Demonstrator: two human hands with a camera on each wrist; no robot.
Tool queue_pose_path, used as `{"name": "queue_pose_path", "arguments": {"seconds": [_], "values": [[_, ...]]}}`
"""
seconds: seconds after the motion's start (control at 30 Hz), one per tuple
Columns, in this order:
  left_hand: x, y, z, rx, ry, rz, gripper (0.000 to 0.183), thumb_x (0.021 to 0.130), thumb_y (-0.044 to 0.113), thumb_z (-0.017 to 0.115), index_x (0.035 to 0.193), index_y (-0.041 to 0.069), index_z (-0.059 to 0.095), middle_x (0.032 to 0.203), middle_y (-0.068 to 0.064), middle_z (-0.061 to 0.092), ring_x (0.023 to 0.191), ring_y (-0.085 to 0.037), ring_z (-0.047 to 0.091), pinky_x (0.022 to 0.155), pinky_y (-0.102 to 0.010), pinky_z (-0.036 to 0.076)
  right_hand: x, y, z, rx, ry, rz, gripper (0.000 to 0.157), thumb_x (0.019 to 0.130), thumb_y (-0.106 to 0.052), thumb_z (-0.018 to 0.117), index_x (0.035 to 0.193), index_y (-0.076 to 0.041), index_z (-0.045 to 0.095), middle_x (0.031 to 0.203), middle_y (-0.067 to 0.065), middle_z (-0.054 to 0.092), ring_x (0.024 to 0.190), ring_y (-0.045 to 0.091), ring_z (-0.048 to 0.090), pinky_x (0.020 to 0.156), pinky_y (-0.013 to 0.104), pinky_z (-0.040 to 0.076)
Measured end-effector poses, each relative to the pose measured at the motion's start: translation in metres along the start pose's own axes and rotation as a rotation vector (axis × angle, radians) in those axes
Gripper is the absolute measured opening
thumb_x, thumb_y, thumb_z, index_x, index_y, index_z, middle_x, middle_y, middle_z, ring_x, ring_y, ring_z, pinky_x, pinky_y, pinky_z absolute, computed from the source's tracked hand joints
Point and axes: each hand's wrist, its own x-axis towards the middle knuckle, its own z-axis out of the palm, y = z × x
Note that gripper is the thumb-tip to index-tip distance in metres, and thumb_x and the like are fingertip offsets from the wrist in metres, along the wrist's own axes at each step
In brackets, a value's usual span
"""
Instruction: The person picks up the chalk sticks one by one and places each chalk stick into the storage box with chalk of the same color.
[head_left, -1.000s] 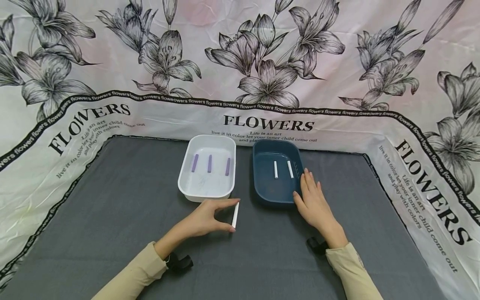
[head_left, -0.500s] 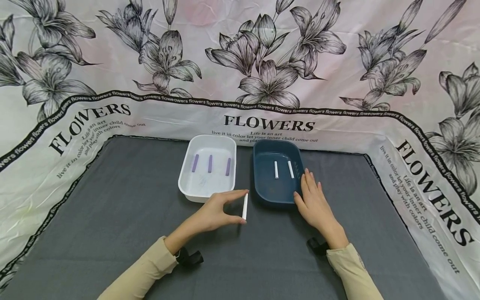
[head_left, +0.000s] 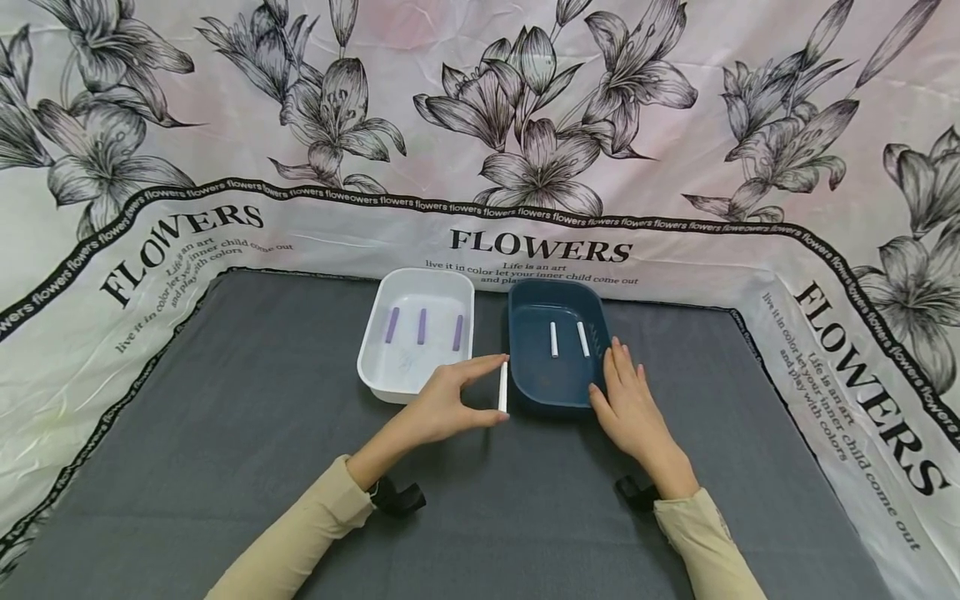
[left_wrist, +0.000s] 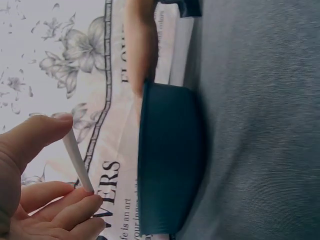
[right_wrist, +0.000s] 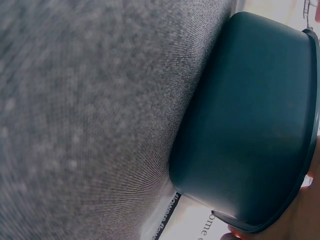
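Observation:
My left hand [head_left: 442,404] pinches a white chalk stick [head_left: 503,387] by its two ends, between thumb and fingertips. In the head view it is above the cloth, close to the left front side of a dark blue tub [head_left: 551,385]. The left wrist view shows the chalk [left_wrist: 77,160] spanning the gap, apart from the tub's outer wall [left_wrist: 172,160]. My right hand [head_left: 633,408] rests against the tub's right rim with its fingers extended. Two white chalk sticks [head_left: 554,340] lie inside the blue tub.
Left of the blue tub stands a white tub [head_left: 405,367] with three purple chalk sticks [head_left: 422,327] in it. Both tubs are on a grey cloth [head_left: 262,417]. Behind rises a flower-printed fabric [head_left: 540,167]. Dark straps [head_left: 397,498] circle the wrists.
My left hand has moved right and away from me, carrying the white chalk to the blue tub's left side. The right hand stays at the tub's rim.

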Motion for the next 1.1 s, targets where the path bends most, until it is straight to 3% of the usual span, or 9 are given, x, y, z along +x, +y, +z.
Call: {"name": "queue_pose_path", "arguments": {"seconds": [0.33, 0.57, 0.73, 1.1], "values": [[0.022, 0.01, 0.004, 0.022, 0.136, 0.005, 0.072, 0.081, 0.013, 0.08, 0.146, 0.006, 0.05, 0.148, -0.007, 0.05, 0.138, -0.022, 0.044, 0.109, -0.044, 0.04, 0.0, 0.001, 0.0, 0.004, 0.004, -0.008, 0.068, 0.106, -0.03, 0.04, 0.153, 0.012, 0.014, 0.164, 0.022, 0.001, 0.151, 0.032, -0.004, 0.117, 0.061, 0.006], [0.035, 0.012, 0.006, 0.053, 0.176, -0.027, 0.072, 0.082, 0.016, 0.078, 0.147, 0.009, 0.049, 0.15, -0.006, 0.048, 0.14, -0.022, 0.041, 0.109, -0.046, 0.039, -0.001, 0.002, 0.001, -0.002, 0.013, -0.009, 0.068, 0.106, -0.03, 0.04, 0.153, 0.012, 0.015, 0.164, 0.023, 0.002, 0.151, 0.034, -0.002, 0.117, 0.062, 0.007], [0.046, 0.013, 0.007, 0.064, 0.165, -0.055, 0.072, 0.082, 0.016, 0.076, 0.148, 0.009, 0.048, 0.151, -0.008, 0.046, 0.141, -0.023, 0.04, 0.109, -0.047, 0.04, 0.0, 0.001, 0.001, 0.001, 0.016, -0.008, 0.068, 0.106, -0.029, 0.041, 0.153, 0.012, 0.015, 0.164, 0.023, 0.002, 0.151, 0.036, 0.0, 0.117, 0.062, 0.007], [0.078, 0.019, 0.004, 0.189, 0.048, -0.132, 0.078, 0.083, 0.016, 0.074, 0.152, 0.005, 0.039, 0.155, -0.013, 0.039, 0.144, -0.027, 0.035, 0.11, -0.046, 0.038, 0.0, 0.001, 0.001, -0.006, 0.008, -0.006, 0.068, 0.106, -0.03, 0.041, 0.153, 0.012, 0.015, 0.164, 0.022, 0.001, 0.151, 0.036, 0.0, 0.116, 0.062, 0.008]]}}
